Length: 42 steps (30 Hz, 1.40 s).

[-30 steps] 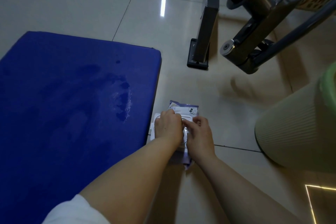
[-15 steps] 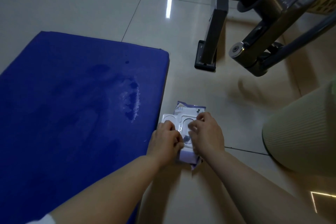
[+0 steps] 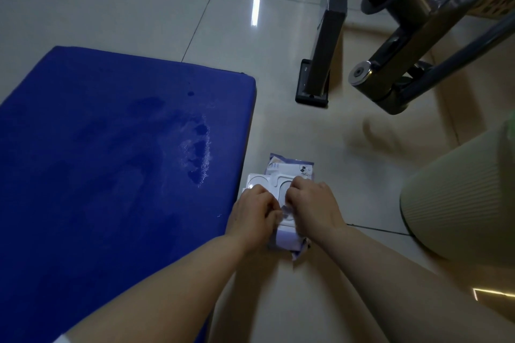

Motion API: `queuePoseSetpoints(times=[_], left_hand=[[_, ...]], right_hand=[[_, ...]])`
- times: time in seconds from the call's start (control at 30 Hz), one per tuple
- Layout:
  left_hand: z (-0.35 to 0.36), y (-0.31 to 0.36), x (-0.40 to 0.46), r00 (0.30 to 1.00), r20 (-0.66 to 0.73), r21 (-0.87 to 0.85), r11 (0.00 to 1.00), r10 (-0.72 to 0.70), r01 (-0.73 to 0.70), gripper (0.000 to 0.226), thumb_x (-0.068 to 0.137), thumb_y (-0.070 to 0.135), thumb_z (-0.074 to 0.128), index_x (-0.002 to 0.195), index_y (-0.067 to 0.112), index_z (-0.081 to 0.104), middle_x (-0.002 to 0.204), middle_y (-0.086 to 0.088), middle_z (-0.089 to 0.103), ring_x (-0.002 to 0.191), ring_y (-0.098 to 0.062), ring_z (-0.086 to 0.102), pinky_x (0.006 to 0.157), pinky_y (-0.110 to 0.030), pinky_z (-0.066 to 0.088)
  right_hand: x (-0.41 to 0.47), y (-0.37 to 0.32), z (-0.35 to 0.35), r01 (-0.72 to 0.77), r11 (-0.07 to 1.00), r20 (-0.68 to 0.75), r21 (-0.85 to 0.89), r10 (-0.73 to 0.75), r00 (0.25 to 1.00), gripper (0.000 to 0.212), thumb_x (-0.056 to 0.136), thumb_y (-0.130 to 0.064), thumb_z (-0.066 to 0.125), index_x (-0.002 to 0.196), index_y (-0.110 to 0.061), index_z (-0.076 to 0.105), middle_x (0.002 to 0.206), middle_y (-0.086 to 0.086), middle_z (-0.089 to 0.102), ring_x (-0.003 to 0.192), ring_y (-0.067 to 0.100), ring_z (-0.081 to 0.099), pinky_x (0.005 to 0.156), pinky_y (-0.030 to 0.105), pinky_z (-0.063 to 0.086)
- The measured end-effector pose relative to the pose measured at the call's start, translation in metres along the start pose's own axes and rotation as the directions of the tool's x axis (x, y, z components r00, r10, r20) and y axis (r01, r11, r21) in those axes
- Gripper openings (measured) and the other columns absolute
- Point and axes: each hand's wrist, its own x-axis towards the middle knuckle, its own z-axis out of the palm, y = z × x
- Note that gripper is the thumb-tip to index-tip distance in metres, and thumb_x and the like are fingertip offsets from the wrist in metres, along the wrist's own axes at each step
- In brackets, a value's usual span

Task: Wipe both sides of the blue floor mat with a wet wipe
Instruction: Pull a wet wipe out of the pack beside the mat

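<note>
Hands meet over a pale purple and white soft plastic pack of wet wipes [image 3: 289,172] that lies on the glossy beige tiled floor [image 3: 139,3], just right of the blue floor mat's near-right edge. The left hand [image 3: 255,210] has its fingers curled over the pack's white plastic flip lid [image 3: 260,181], which stands open toward the left, and the right hand [image 3: 309,203] curls its fingers down at the dispensing opening; the fingertips of both are hidden between the knuckles, so whether a wipe is pinched there cannot be told. The large rectangular blue padded floor mat [image 3: 97,175] lies flat on the left, with darker damp patches and a shiny wet streak [image 3: 199,153] near its right side. At the far right stands a dark grey and brass-coloured metal frame [image 3: 390,64] with a black-capped foot on the tiles. At the right edge, nearer, sits a pale green ribbed cylindrical container [image 3: 459,189], well apart from the pack.
</note>
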Motion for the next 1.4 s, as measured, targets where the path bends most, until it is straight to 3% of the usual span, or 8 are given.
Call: queuePoseSetpoints(times=[0.07, 0.27, 0.63, 0.8, 0.87, 1.1, 1.33, 1.4], left_hand=[[0.001, -0.001, 0.0, 1.0, -0.008, -0.001, 1.0, -0.004, 0.004, 0.015, 0.09, 0.018, 0.064, 0.078, 0.025, 0.057, 0.094, 0.011, 0.049, 0.088, -0.007, 0.048, 0.077, -0.026, 0.049], [0.0, -0.006, -0.001, 1.0, 0.016, 0.004, 1.0, 0.005, -0.005, 0.015, 0.09, 0.019, 0.064, 0.078, 0.025, 0.056, 0.096, 0.012, 0.045, 0.089, -0.005, 0.045, 0.072, -0.017, 0.043], [0.0, 0.002, 0.005, 1.0, -0.007, -0.046, 0.999, -0.011, 0.011, 0.01, 0.089, 0.014, 0.06, 0.081, 0.019, 0.059, 0.097, 0.006, 0.051, 0.088, -0.011, 0.05, 0.078, -0.035, 0.05], [-0.001, 0.002, 0.009, 1.0, 0.002, -0.062, 0.998, -0.024, 0.024, 0.013, 0.088, 0.012, 0.062, 0.078, 0.02, 0.059, 0.098, 0.004, 0.052, 0.087, -0.013, 0.052, 0.077, -0.032, 0.049], [-0.001, -0.001, 0.009, 1.0, 0.004, -0.062, 0.998, -0.012, 0.013, 0.012, 0.088, 0.014, 0.064, 0.079, 0.02, 0.06, 0.099, 0.004, 0.052, 0.088, -0.012, 0.052, 0.078, -0.028, 0.048], [0.002, 0.0, 0.007, 1.0, -0.003, -0.076, 0.997, -0.006, 0.006, 0.005, 0.088, 0.019, 0.068, 0.083, 0.017, 0.066, 0.099, 0.01, 0.049, 0.092, -0.009, 0.049, 0.082, -0.03, 0.05], [-0.002, -0.001, 0.005, 1.0, -0.008, -0.055, 0.998, 0.017, -0.017, 0.005, 0.088, 0.021, 0.067, 0.083, 0.02, 0.065, 0.098, 0.009, 0.049, 0.093, -0.009, 0.048, 0.08, -0.027, 0.048], [-0.002, 0.0, 0.005, 1.0, -0.011, -0.052, 0.998, 0.022, -0.022, 0.005, 0.089, 0.022, 0.066, 0.084, 0.02, 0.064, 0.099, 0.009, 0.05, 0.092, -0.009, 0.049, 0.08, -0.03, 0.05]], right_hand=[[0.001, -0.003, -0.001, 0.014, 0.998, 0.006, -0.057, -0.014, 1.0, 0.043, 0.031, -0.013, 0.087, 0.064, -0.017, 0.06, 0.069, 0.003, 0.055, 0.057, 0.025, 0.056, 0.052, 0.028, 0.025], [-0.002, 0.008, 0.012, -0.116, 0.958, -0.106, 0.262, 0.148, 0.983, 0.004, 0.092, -0.01, 0.053, 0.092, -0.014, 0.052, 0.103, 0.007, 0.05, 0.086, 0.023, 0.05, 0.068, 0.027, 0.031], [0.008, 0.015, -0.011, 0.327, 0.942, 0.001, -0.071, -0.328, 0.945, 0.033, 0.041, -0.012, 0.088, 0.054, -0.015, 0.058, 0.062, 0.002, 0.054, 0.051, 0.021, 0.056, 0.037, 0.02, 0.022], [0.01, 0.014, -0.006, 0.402, 0.895, -0.093, -0.193, -0.425, 0.901, 0.012, 0.06, -0.016, 0.069, 0.061, -0.013, 0.058, 0.065, 0.005, 0.055, 0.052, 0.021, 0.056, 0.034, 0.02, 0.028], [0.009, 0.016, 0.0, 0.36, 0.92, -0.183, -0.153, -0.385, 0.905, 0.015, 0.07, -0.019, 0.043, 0.063, -0.013, 0.055, 0.065, 0.006, 0.054, 0.051, 0.022, 0.054, 0.035, 0.022, 0.03], [-0.012, 0.011, 0.019, -0.008, 0.912, -0.187, 0.41, 0.093, 0.978, 0.022, 0.083, 0.004, 0.057, 0.078, -0.015, 0.045, 0.081, 0.013, 0.051, 0.07, 0.027, 0.046, 0.062, 0.031, 0.031], [-0.018, -0.009, 0.015, -0.287, 0.361, 0.024, 0.887, 0.587, 0.809, 0.015, 0.097, -0.014, 0.048, 0.082, -0.014, 0.047, 0.077, 0.003, 0.056, 0.075, 0.022, 0.053, 0.068, 0.033, 0.041], [-0.015, -0.016, 0.007, -0.357, 0.333, 0.096, 0.873, 0.6, 0.794, 0.014, 0.095, -0.025, 0.053, 0.091, -0.014, 0.047, 0.084, 0.005, 0.058, 0.081, 0.025, 0.057, 0.07, 0.033, 0.042]])
